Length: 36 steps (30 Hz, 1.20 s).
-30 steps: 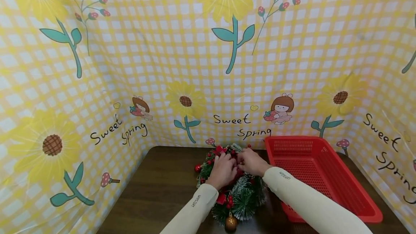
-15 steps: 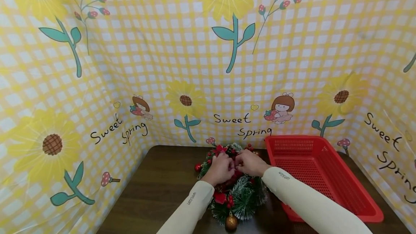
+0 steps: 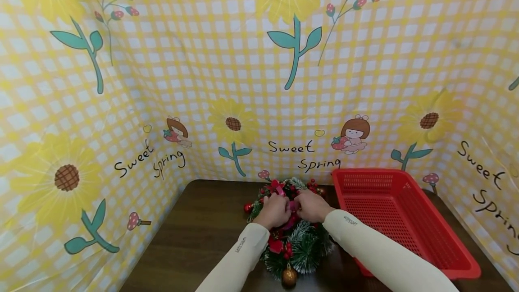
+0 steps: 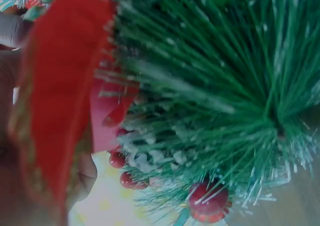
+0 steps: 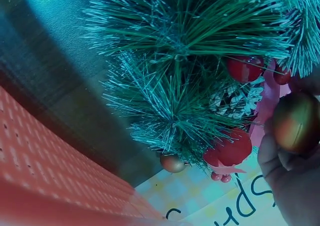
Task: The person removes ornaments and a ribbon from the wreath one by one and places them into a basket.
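Note:
A Christmas wreath (image 3: pixel 306 251) of frosted green needles, red flowers and berries lies at the middle of the table. Over its centre my left hand (image 3: pixel 275 211) and right hand (image 3: pixel 311 206) meet, fingers curled, both pinching a pink ribbon (image 3: pixel 293 206). The left wrist view has a red petal (image 4: pixel 65 85) close up, partly covering the hand, with pink ribbon (image 4: pixel 104 123) behind it. In the right wrist view a gold ball (image 5: pixel 296 122) hides some of the right fingers, and ribbon (image 5: pixel 267 100) runs beside it. The fingertips are largely hidden.
A red perforated plastic basket (image 3: pixel 442 233) stands right of the wreath, beneath the right forearm in the head view. The dark wooden table (image 3: pixel 178 238) ends at a yellow checked cloth (image 3: pixel 251 80) behind and at both sides. A gold ball (image 3: pixel 289 277) hangs at the wreath's near edge.
My hands have shifted slightly over the wreath's centre. More pink ribbon now shows between them and above the left fingers. Basket and wreath stay in place.

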Each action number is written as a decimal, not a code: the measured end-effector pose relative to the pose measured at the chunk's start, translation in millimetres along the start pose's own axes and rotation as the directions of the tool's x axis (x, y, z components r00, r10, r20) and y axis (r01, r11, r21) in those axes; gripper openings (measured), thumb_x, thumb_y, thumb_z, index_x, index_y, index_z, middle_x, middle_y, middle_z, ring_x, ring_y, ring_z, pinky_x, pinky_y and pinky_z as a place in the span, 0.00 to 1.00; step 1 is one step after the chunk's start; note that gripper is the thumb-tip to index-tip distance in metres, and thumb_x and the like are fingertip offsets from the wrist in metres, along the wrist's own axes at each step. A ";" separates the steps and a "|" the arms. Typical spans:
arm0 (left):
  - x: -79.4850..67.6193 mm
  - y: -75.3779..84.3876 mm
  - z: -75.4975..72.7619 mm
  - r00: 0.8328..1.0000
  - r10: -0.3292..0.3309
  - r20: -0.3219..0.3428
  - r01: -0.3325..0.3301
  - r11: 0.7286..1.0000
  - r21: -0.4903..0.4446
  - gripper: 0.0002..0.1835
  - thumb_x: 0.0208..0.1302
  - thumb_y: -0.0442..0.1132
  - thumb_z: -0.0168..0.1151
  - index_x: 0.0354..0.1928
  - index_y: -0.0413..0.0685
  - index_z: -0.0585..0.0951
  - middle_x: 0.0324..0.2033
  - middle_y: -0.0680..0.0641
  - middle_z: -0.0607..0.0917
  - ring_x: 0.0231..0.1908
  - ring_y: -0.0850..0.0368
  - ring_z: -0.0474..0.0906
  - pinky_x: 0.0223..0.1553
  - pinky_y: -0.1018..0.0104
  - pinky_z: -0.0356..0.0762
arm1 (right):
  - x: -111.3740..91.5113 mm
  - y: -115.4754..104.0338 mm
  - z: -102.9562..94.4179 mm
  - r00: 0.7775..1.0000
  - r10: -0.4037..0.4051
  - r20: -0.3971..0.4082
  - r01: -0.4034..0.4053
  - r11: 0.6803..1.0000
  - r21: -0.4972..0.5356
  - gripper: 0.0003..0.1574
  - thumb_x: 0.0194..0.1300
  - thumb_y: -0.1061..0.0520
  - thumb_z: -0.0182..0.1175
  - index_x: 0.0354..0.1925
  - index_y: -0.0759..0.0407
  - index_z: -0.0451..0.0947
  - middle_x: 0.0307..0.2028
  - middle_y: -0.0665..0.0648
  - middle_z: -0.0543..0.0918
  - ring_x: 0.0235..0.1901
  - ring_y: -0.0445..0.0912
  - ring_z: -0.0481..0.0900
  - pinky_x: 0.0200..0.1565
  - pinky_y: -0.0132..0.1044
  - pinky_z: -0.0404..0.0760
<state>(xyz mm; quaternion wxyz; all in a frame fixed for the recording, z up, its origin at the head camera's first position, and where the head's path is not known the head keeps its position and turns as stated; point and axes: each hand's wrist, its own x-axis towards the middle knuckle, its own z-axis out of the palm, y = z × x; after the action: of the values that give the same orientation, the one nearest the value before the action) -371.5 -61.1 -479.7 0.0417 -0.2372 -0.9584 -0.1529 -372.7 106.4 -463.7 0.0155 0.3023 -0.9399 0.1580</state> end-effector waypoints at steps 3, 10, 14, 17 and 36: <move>1.3 1.0 1.7 0.999 -0.016 -0.038 0.017 0.999 0.027 0.14 0.63 0.40 0.58 0.20 0.55 0.70 0.18 0.56 0.69 0.29 0.55 0.65 0.34 0.58 0.54 | 1.3 0.3 -0.2 0.999 0.017 -0.047 -0.018 1.000 -0.016 0.10 0.57 0.61 0.61 0.22 0.47 0.76 0.27 0.45 0.71 0.27 0.42 0.69 0.29 0.36 0.71; 4.7 0.5 1.0 0.994 0.021 -0.106 -0.022 1.000 -0.005 0.11 0.64 0.40 0.58 0.24 0.56 0.72 0.17 0.59 0.70 0.30 0.58 0.64 0.35 0.59 0.54 | 2.5 1.4 -2.7 0.990 0.002 -0.143 -0.005 1.000 -0.026 0.07 0.58 0.60 0.63 0.26 0.48 0.78 0.29 0.45 0.72 0.34 0.45 0.72 0.34 0.40 0.72; 4.5 -0.2 1.7 0.994 0.017 -0.104 -0.019 1.000 -0.019 0.10 0.64 0.41 0.58 0.25 0.56 0.72 0.18 0.59 0.70 0.31 0.58 0.64 0.36 0.59 0.54 | 1.3 3.5 -2.8 0.991 -0.004 -0.136 -0.001 0.999 -0.041 0.05 0.58 0.59 0.63 0.27 0.48 0.79 0.29 0.44 0.72 0.35 0.45 0.73 0.36 0.41 0.73; 4.7 -0.6 2.3 0.995 0.010 -0.099 -0.011 1.000 -0.018 0.10 0.65 0.41 0.56 0.25 0.56 0.73 0.19 0.59 0.71 0.31 0.58 0.65 0.36 0.59 0.55 | 0.5 4.3 -4.0 0.993 0.001 -0.121 -0.006 0.999 -0.039 0.05 0.59 0.59 0.63 0.28 0.47 0.79 0.30 0.44 0.72 0.35 0.44 0.73 0.36 0.40 0.73; 9.0 -0.2 3.0 0.991 0.051 -0.122 -0.063 0.994 -0.093 0.12 0.70 0.40 0.48 0.33 0.54 0.82 0.30 0.58 0.79 0.36 0.57 0.69 0.39 0.59 0.58 | 0.4 5.2 -15.4 0.964 -0.095 -0.248 0.078 0.994 -0.075 0.05 0.62 0.59 0.61 0.30 0.49 0.78 0.30 0.45 0.72 0.31 0.42 0.69 0.35 0.37 0.72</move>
<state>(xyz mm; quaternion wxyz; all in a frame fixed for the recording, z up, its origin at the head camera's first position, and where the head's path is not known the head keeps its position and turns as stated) -379.5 -56.3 -481.2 0.0918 -0.2568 -0.9385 -0.2119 -377.0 114.9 -450.5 0.1508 0.3200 -0.9209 0.1637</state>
